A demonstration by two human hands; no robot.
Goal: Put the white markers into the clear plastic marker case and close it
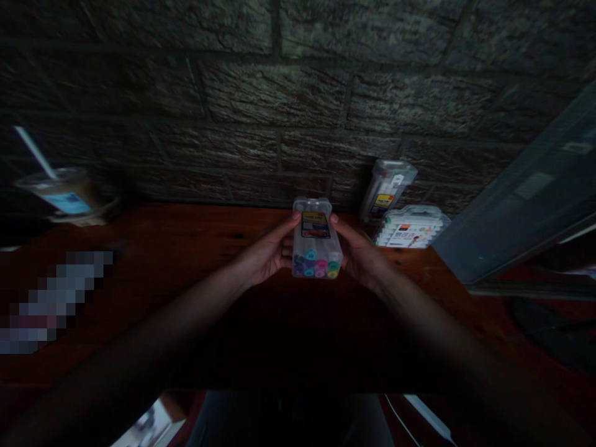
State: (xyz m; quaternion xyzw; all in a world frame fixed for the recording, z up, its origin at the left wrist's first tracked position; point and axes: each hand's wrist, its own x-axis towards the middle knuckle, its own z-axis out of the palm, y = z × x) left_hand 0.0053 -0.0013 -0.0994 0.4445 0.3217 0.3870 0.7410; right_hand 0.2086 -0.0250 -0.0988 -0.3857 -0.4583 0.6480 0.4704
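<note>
Between both hands, above the wooden table (195, 239), I hold a clear plastic marker case (310, 245) with a yellow and dark label. Several markers with coloured ends, blue, pink, green and yellow among them, show through its near end. My left hand (274, 251) grips the case's left side, thumb by the label's upper corner. On the opposite side my right hand (356, 248) is closed round the edge, its thumb on the top face. The fingers beneath the case are partly hidden.
Against the stone wall (279, 93) stand a tall clear case (387, 189) and a white marker set (410, 228) with a handle. At far left is a plastic cup (69, 192) with a straw. A grey panel (516, 192) borders the table's right side.
</note>
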